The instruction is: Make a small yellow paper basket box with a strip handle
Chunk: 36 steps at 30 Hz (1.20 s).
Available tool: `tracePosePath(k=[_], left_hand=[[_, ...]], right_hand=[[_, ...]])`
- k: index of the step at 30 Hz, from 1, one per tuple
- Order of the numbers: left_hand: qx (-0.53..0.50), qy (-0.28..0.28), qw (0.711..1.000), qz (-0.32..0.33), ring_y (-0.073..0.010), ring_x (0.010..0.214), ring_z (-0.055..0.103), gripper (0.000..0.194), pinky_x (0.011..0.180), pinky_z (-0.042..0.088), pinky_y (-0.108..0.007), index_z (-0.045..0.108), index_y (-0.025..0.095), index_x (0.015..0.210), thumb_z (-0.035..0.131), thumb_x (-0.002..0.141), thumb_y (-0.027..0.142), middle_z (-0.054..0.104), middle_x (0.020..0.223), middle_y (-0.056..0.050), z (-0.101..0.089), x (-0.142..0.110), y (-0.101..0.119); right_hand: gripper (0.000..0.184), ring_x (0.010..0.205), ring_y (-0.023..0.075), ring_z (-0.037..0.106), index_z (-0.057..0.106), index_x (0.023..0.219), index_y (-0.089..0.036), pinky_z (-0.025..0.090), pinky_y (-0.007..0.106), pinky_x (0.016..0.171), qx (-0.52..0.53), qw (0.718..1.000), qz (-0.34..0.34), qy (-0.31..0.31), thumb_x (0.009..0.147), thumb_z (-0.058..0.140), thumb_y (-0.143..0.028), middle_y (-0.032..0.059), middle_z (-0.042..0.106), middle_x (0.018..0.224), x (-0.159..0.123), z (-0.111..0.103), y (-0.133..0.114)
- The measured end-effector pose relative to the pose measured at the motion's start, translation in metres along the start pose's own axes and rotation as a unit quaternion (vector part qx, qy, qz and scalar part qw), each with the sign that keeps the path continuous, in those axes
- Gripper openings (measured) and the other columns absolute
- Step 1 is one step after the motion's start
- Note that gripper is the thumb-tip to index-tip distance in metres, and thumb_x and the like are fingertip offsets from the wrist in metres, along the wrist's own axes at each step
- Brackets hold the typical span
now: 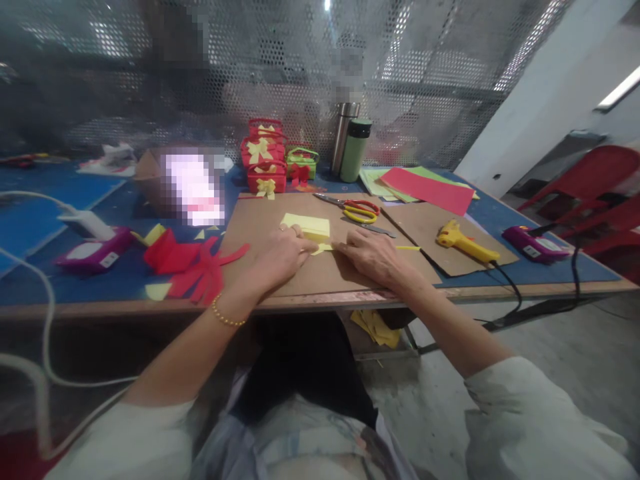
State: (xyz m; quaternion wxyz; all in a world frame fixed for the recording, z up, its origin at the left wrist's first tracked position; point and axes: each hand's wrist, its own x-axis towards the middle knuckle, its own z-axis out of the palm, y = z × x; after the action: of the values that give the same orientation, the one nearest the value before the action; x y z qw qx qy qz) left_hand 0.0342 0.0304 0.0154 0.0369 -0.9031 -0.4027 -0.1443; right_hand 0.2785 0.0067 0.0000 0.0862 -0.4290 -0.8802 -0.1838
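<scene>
My left hand (283, 257) and my right hand (370, 257) rest on a brown cardboard sheet (310, 280) and both pinch a small yellow paper strip (324, 248) between their fingertips. Just behind the strip lies a stack of yellow paper (306, 225). Red-and-yellow scissors (356, 209) lie behind my right hand, with a thin yellow sliver (407, 248) to its right.
Red paper scraps (193, 263) lie at the left, beside a purple device (93, 253). Small red and green gift baskets (267, 160) and two flasks (350, 147) stand at the back. A yellow glue gun (465, 243), coloured sheets (425, 187) and red chairs (600, 193) are at the right.
</scene>
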Motion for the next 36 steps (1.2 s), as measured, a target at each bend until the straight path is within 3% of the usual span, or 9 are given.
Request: tracePosePath(k=[16,23,36], left_hand=[[-0.009,-0.011,1.0,0.008,-0.0251,0.094,0.054,0.03,0.083,0.044,-0.036,0.082,0.025,0.109,0.054,0.102,0.025,0.065,0.103,-0.01,0.0013,0.0013,-0.001],[-0.027,0.007,1.0,-0.008,-0.0249,0.098,0.056,0.031,0.089,0.046,-0.036,0.076,0.024,0.124,0.06,0.098,0.021,0.067,0.104,-0.008,0.0034,0.0002,-0.0013],[-0.054,0.013,0.998,0.002,-0.021,0.084,0.054,0.022,0.076,0.042,-0.033,0.082,0.024,0.088,0.062,0.096,0.019,0.066,0.091,-0.006,0.0027,0.0005,-0.0036]], right_hand=[[0.035,0.08,0.0207,0.045,0.073,0.127,-0.019,0.025,0.033,0.068,-0.003,1.0,0.007,-0.028,0.106,0.045,-0.019,0.01,0.062,0.092,0.0009,-0.0049,-0.0024],[0.035,0.08,0.0209,0.046,0.073,0.126,-0.017,0.023,0.034,0.067,-0.011,0.999,0.01,-0.037,0.107,0.044,-0.019,0.0099,0.062,0.092,0.0017,-0.0038,-0.0035],[0.033,0.084,0.0209,0.049,0.073,0.121,-0.017,0.024,0.033,0.068,-0.009,0.997,0.032,-0.068,0.106,0.044,-0.017,0.0103,0.064,0.095,0.0049,-0.0093,-0.0072]])
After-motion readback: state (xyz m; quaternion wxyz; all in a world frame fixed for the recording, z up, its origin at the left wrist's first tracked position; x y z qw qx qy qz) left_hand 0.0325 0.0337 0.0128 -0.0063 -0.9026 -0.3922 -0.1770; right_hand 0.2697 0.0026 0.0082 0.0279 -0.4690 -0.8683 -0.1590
